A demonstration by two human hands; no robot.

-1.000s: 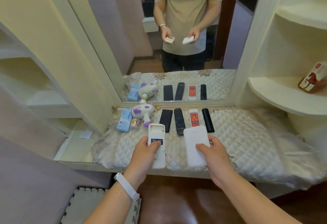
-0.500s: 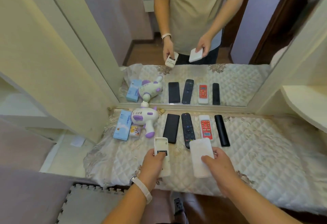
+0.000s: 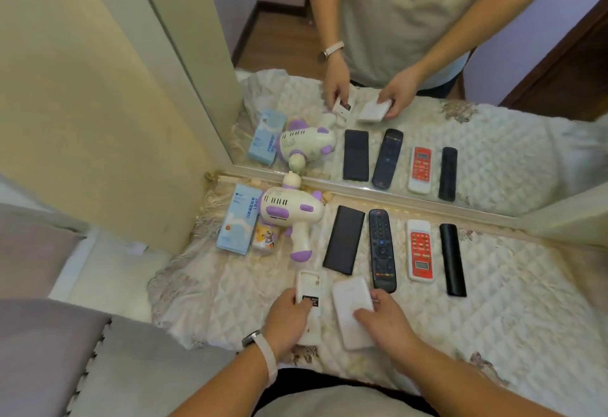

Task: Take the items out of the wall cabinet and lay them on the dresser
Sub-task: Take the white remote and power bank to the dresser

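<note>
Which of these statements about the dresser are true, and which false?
1. The left hand holds a white remote. True.
2. The red-faced remote lies at the row's far right. False: a black bar lies right of it.
3. The right hand rests on a white slab. True.
4. The toy lies right of the remotes. False: it lies left of them, beside a blue box.

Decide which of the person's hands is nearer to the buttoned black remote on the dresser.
Right. The right hand sits just below the black remote, almost touching its near end. The left hand lies farther left, beyond the white pad.
</note>
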